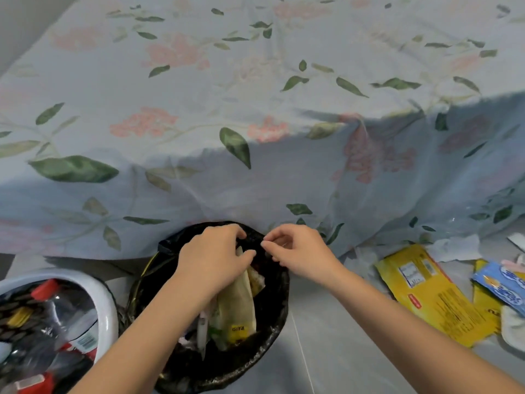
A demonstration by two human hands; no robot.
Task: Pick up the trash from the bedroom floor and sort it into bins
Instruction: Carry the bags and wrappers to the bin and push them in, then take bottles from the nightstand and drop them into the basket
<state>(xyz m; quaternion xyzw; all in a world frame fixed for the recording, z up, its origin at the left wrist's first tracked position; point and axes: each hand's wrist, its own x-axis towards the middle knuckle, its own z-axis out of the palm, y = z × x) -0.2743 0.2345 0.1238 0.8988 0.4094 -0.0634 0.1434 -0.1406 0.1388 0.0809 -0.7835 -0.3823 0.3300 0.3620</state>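
Note:
A bin lined with a black plastic bag [272, 322] stands on the floor against the bed, holding several wrappers, the largest a beige packet [238, 308]. Both my hands are at the far rim of this bin. My left hand [216, 257] curls its fingers round the bag's edge. My right hand [298, 251] pinches the same edge with thumb and fingertips. To the left a white bin [109, 302] holds plastic bottles with red caps. On the floor to the right lie a yellow packet [434, 297], a blue packet [502, 282] and crumpled white paper [457, 247].
The bed, covered by a pale blue floral sheet [255, 109], fills the upper view and hangs to the floor behind the bins. A crumpled clear plastic piece [460, 223] lies against the sheet at right. Grey floor tiles [341, 351] lie between the black bin and the packets.

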